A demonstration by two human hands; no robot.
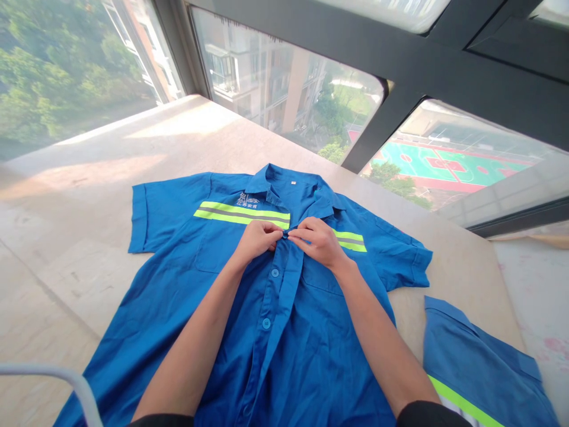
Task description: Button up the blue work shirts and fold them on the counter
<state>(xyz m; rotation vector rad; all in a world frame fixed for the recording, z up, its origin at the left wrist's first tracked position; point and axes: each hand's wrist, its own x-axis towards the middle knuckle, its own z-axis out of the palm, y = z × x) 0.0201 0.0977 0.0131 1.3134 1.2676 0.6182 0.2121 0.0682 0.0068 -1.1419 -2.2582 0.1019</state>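
A blue short-sleeved work shirt [178,296] with yellow-green reflective chest stripes lies face up on a pale stone ledge [89,178], collar toward the window. My left hand [256,237] and my right hand [317,240] meet at the front placket just below the collar. Both pinch the fabric edges at the top button, fingers curled and touching each other. Two more blue buttons show lower on the placket [271,296].
A second blue garment [475,362] with a reflective stripe lies at the ledge's right end. Large windows with a dark frame [400,53] rise behind the ledge. A pale curved bar [75,382] crosses the lower left corner.
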